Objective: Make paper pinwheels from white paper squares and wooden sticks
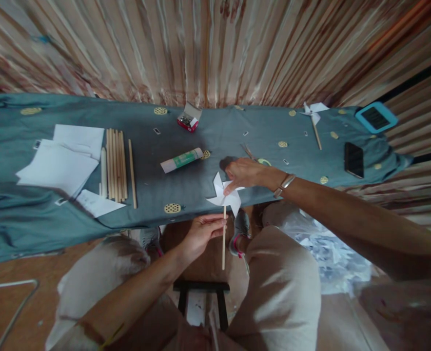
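Observation:
My left hand (203, 233) is closed around a thin wooden stick (223, 243), held upright in front of the table's near edge. A white paper pinwheel (225, 195) sits at the stick's top end. My right hand (245, 173) pinches the pinwheel at its centre from above; a metal watch band is on that wrist. Both hands work just over the front edge of the table covered in a teal cloth (25, 229).
On the cloth lie white paper sheets (60, 163), a row of wooden sticks (116, 165), a glue stick (182, 160), a small red box (188, 119), scissors (254, 156), a finished pinwheel (313, 117), a black phone (353, 159) and a blue-framed device (376, 117). Paper scraps lie on the floor at right.

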A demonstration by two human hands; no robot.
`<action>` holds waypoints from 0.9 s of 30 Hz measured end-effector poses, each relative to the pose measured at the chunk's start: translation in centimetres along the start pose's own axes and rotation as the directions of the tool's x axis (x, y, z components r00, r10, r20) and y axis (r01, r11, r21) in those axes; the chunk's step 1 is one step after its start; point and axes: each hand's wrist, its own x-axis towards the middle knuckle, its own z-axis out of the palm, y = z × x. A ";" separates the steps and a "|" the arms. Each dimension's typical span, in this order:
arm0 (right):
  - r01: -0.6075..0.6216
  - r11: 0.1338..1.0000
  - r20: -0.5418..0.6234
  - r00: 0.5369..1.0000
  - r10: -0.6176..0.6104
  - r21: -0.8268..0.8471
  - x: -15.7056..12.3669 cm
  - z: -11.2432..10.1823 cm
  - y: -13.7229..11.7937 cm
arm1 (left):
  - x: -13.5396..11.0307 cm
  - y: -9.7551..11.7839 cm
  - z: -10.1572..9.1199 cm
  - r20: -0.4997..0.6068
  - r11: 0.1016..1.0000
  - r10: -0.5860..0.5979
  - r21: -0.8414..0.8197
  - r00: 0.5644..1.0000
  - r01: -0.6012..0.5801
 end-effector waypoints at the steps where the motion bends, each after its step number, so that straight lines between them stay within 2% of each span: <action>1: 0.007 1.000 0.005 1.000 -0.007 0.012 0.1 0.0 0.1 | 0.0 0.0 0.0 0.003 1.000 0.000 0.000 1.000 0.000; 8: -0.010 1.000 0.038 0.999 0.009 0.022 0.2 0.0 0.0 | 0.3 -0.3 0.3 0.004 1.000 0.008 0.002 1.000 -0.008; 19: 0.007 1.000 0.020 1.000 -0.007 0.023 0.8 0.5 0.4 | 0.6 -0.6 0.3 0.030 1.000 0.023 -0.003 0.999 -0.023; 23: -0.015 1.000 0.055 0.998 0.014 0.021 0.7 0.1 0.0 | 0.3 -0.4 0.4 0.035 1.000 0.016 -0.020 0.999 -0.015; 27: -0.062 0.991 0.072 0.996 0.054 0.116 0.3 -0.5 0.3 | -0.1 -0.1 0.4 0.032 0.999 0.027 -0.041 0.999 -0.026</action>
